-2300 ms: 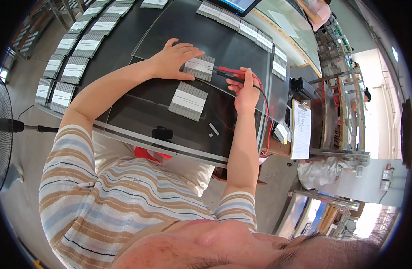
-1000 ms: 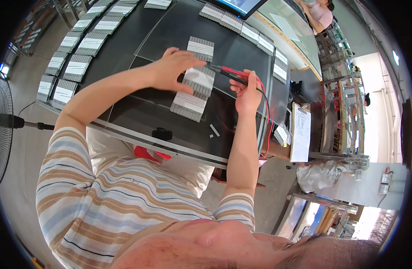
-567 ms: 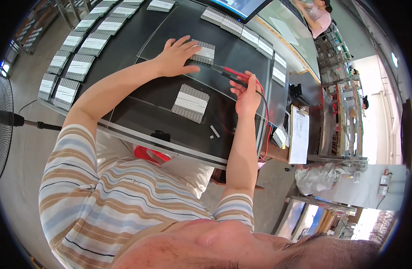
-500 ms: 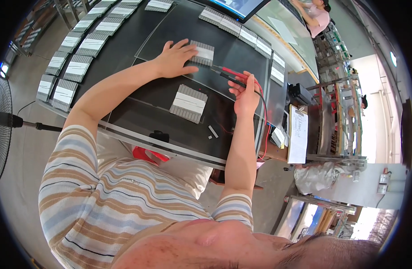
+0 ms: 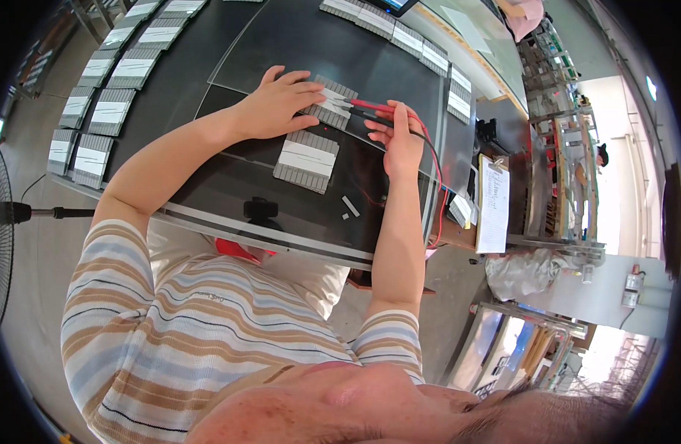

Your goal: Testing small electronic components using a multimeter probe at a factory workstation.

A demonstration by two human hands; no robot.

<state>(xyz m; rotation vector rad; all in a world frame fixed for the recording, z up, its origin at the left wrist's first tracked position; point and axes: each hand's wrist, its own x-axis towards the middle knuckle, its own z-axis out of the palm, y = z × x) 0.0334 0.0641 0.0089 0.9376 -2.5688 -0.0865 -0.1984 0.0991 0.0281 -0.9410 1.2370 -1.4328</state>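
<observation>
My right hand (image 5: 398, 140) grips a pair of test probes, one red (image 5: 370, 105) and one black (image 5: 370, 116), side by side like chopsticks. Their tips are over a grey ribbed panel (image 5: 343, 119) with a white band across its middle; whether they touch it I cannot tell. At the panel's left edge rests my left hand (image 5: 281, 105), open, fingers stretched out and fingertips on or just over it. A second grey panel with a white band (image 5: 306, 160) lies nearer me on the black tabletop (image 5: 240, 181).
Rows of similar panels (image 5: 112, 111) cover the table's left side, and more (image 5: 374, 22) line its far right edge. Small white pieces (image 5: 351, 206) lie near the front. Right of the table are a clipboard (image 5: 492, 207) and shelving (image 5: 566, 174); a fan (image 5: 4, 214) stands left.
My right hand has moved up and slightly left, bringing the probe tips over the panel. That panel now sits slightly tilted. The whole view has shifted a little.
</observation>
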